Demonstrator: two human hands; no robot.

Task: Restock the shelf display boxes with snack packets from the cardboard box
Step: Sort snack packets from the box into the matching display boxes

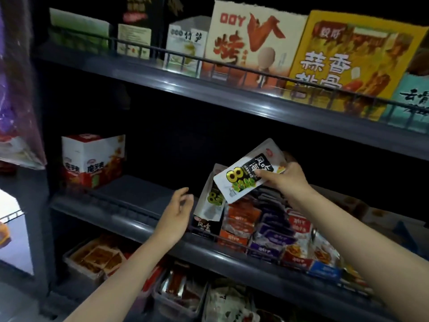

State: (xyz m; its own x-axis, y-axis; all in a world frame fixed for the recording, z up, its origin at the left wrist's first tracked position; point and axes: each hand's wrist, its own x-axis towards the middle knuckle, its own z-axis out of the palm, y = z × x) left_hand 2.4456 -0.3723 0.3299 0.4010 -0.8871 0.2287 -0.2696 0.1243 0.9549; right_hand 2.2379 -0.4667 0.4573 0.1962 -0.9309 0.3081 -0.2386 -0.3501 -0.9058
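Snack packet (pixel 241 182) in right hand (pixel 287 180) (perhaps thumb-pinched)

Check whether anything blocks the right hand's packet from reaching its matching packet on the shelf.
Nothing visible does: the held packet in the right hand hangs just above the matching packet; the left hand is aside.

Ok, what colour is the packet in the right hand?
The packet is white and black with a yellow-green 8; head view.

Above the dark grey metal middle shelf (pixel 120 213) runs an upper shelf (pixel 176 87) with a wire rail (pixel 162 51); behind it the recess (pixel 185 147) is black. Left of it stand an upright post (pixel 40 205) and a bright white patch (pixel 12 238).
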